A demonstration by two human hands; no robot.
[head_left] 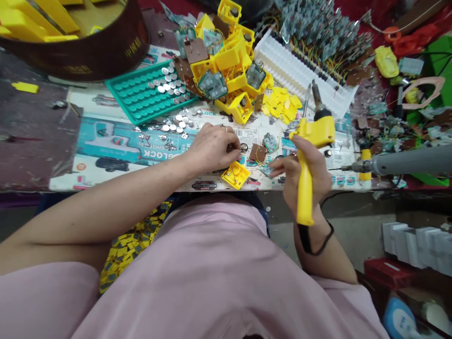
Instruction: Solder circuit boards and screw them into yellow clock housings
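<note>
My left hand (215, 146) is closed in a pinch just above a small yellow plastic casing (236, 175). Whatever its fingertips hold is too small to make out. The casing lies open side up near the table's front edge, with thin wires inside. My right hand (307, 174) is wrapped round the handle of a yellow soldering gun (316, 132), its metal tip pointing away from me. Between the hands lie a brown board (258, 153), a small green circuit board (270, 142) and a round metal part (244, 147).
A teal tray (130, 94) holds silver button cells, with more loose beside it. Behind are piled yellow casings (231, 56), yellow plastic pieces (281, 103) and a white rack (300, 70) of wired parts. A brown tub (106, 52) stands left; a grey electric screwdriver (406, 162) reaches in from the right.
</note>
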